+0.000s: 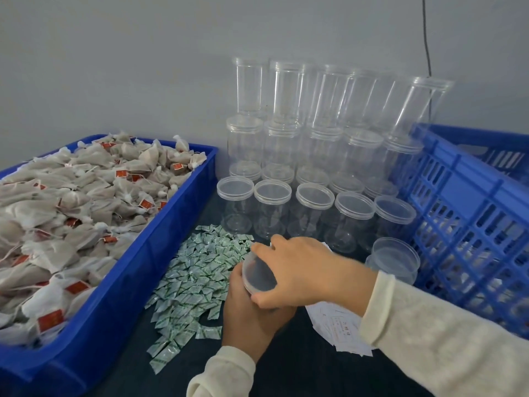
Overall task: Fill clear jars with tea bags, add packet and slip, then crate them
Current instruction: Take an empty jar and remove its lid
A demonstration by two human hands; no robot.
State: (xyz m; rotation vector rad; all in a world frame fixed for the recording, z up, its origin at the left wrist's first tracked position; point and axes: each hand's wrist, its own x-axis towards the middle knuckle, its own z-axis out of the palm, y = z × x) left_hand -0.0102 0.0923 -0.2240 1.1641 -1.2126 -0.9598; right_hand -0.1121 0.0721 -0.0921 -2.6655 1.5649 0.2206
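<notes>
Just right of the green packets (197,282), the clear jar (259,277) sits gripped in the left hand (252,313), right hand (303,270) clasping its lid; light, slick plastic, likely best held around the body.

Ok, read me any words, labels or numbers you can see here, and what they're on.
Nothing can be read.
Red tags on the tea bags: print too small.
Green-and-white packets: print too small.
Paper slips: faint boxed print, blurred.
Jars and crates: no lettering visible.
</notes>
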